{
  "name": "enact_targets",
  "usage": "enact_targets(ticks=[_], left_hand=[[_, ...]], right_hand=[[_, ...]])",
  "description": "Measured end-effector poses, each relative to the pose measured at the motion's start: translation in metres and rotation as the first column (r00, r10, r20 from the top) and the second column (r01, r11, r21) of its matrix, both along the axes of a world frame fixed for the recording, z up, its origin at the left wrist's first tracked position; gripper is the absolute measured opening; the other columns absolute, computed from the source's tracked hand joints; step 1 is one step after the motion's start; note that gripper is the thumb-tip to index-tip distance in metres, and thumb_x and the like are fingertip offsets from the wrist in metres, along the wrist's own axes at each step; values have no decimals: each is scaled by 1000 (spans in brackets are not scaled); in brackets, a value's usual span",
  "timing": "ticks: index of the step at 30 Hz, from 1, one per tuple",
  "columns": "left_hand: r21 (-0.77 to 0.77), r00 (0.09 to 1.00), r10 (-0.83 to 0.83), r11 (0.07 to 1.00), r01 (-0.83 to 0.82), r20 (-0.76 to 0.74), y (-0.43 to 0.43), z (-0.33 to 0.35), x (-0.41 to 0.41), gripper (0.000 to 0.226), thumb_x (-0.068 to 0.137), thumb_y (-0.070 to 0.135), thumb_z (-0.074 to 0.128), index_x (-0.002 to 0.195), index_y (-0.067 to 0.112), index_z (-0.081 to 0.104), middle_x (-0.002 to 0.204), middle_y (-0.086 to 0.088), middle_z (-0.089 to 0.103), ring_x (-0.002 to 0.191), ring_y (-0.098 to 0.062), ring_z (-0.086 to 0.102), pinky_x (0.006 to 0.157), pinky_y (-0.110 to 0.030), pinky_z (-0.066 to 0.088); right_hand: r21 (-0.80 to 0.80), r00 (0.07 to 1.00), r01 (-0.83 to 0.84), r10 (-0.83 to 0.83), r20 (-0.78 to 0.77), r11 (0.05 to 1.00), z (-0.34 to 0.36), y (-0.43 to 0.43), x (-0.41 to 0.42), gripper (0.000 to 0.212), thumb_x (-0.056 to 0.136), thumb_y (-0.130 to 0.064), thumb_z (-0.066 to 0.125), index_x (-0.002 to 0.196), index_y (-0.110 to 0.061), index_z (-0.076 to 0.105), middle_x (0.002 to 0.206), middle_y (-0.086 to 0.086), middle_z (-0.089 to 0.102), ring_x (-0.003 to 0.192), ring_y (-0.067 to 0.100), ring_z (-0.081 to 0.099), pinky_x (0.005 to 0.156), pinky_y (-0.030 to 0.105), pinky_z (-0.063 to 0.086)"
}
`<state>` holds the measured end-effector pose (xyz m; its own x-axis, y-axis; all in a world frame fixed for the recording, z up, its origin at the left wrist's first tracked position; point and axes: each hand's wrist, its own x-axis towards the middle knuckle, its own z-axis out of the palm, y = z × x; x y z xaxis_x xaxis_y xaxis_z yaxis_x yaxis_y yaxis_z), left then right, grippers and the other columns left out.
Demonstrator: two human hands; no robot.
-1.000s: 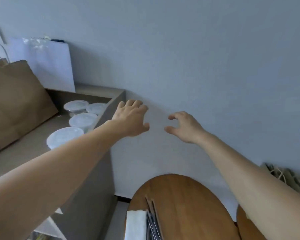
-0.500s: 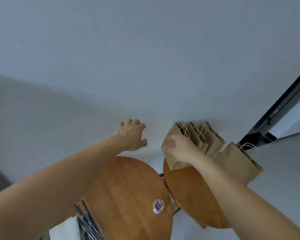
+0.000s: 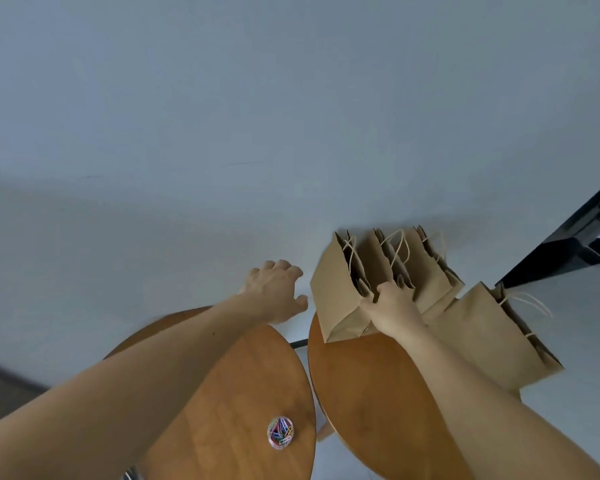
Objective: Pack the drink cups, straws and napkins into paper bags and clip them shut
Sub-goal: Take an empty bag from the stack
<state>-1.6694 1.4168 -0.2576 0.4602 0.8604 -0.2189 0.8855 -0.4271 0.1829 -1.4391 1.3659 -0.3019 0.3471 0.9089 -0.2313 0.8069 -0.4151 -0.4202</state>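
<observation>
Bags [image 3: 426,271] of brown paper stand in a row at the back of the right round table [image 3: 368,393], up against the wall [image 3: 291,116]. Your right hand [image 3: 392,306] grips the front bag [image 3: 333,299] at its open top, with the fingers curled over the edge. That bag tilts a little, and its bottom touches the table. One more brown bag [image 3: 482,334] stands by itself further right, near the table's edge, with its string handles hanging out.

Your left hand [image 3: 274,292] is in the air just beside the front bag. It does not touch the bag. Its fingers are loosely bent and it holds nothing.

On the left round table [image 3: 239,393] sits a small clear tub of coloured paper clips [image 3: 280,432], well apart from the bags. A dark door frame [image 3: 568,244] shows at the far right.
</observation>
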Motion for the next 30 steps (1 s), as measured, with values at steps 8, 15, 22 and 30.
enact_targets(ticks=[8,15,22,30], left_hand=[[-63,988,149,987,-151,-29,17,-32,9,58,96,45,46,148,21,36,152,-2,39,137,-23,35,111,-40,32],[-84,974,223,971,-225,-33,21,-38,0,57,96,45,46,147,21,39,150,-1,40,136,-23,37,111,-41,35],[-68,965,264,962,-264,-10,15,-30,-37,58,95,46,46,147,22,39,150,0,40,136,-22,36,111,-39,34],[-52,943,333,942,-332,12,-18,-24,-127,58,93,49,46,145,22,42,145,-1,45,131,-23,41,106,-40,38]], right_hand=[[-121,993,-91,99,59,988,-65,68,26,38,96,-48,47,108,-12,49,85,2,59,68,15,54,48,27,34],[-54,968,-163,170,186,985,-70,87,21,19,100,-22,46,87,-12,54,77,3,58,71,23,56,58,31,42],[86,918,-362,339,206,928,-19,79,-43,16,93,-20,51,88,-8,59,78,8,62,73,30,60,58,29,38],[115,855,-510,488,174,853,-4,33,-167,22,92,-20,52,72,-14,46,61,-2,45,56,19,47,42,23,24]])
